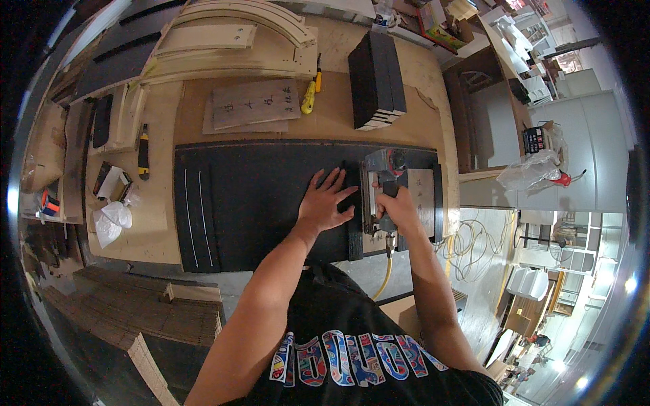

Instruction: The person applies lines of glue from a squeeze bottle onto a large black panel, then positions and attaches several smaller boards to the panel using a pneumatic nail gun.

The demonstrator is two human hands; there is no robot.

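Note:
My left hand (328, 201) lies with spread fingers on a large black panel (257, 203), close to a narrow black strip (355, 233) that runs across it. My right hand (399, 210) is wrapped round the handle of a pneumatic nail gun (383, 162), which rests just right of that strip. A yellow air hose (384, 279) hangs from the gun's near end. Beneath and right of the gun lies a brown thin board (421, 196), bordered by another black strip (437, 203) at the panel's right end. The gun's nose is hard to make out.
Beyond the panel lie brown boards with handwriting (254, 105), a yellow-handled screwdriver (309, 98) and a stack of black boards (376, 81). Left of it are a utility knife (143, 152) and a plastic bag (112, 223). Coiled hose (481, 247) covers floor at right.

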